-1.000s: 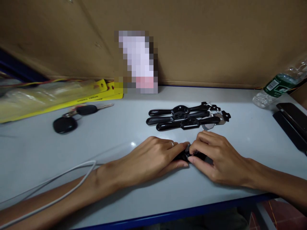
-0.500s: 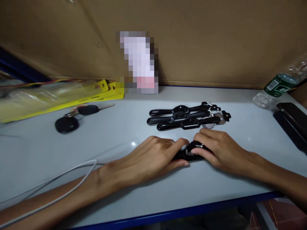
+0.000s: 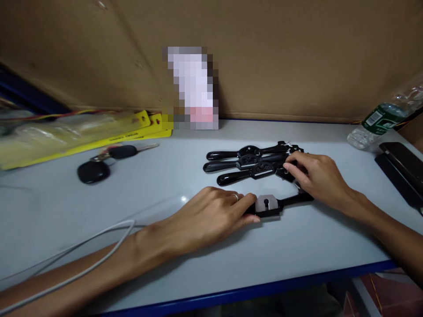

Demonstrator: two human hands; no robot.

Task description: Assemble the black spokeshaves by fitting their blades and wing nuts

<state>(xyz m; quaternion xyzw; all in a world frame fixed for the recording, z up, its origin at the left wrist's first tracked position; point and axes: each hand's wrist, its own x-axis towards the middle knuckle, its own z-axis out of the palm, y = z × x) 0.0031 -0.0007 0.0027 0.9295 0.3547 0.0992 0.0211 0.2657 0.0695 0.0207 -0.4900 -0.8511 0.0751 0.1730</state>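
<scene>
My left hand point(image 3: 223, 207) is closed around the left handle of a black spokeshave point(image 3: 295, 200) lying near the front of the table. In its middle sits a bare silver blade point(image 3: 269, 203) with a keyhole slot. My right hand point(image 3: 317, 174) is up and behind that tool's right end, thumb and fingers pinched around a small black metal plate point(image 3: 285, 175); fingers partly hide it. Three more black spokeshaves point(image 3: 233, 177) lie side by side behind. Loose black and silver parts point(image 3: 292, 147) are at their right ends, partly covered by my right hand.
A key with a black fob point(image 3: 93, 171) and yellow-carded packages point(image 3: 132, 134) lie at left. A plastic bottle point(image 3: 376, 123) leans at right, near a black phone-like object point(image 3: 401, 163). A white cable point(image 3: 109, 226) crosses my left forearm. Cardboard point(image 3: 280, 57) walls the back.
My right hand has left the middle of the front spokeshave and moved right and back to the loose parts. The silver blade there is now uncovered. My left hand stays on the handle.
</scene>
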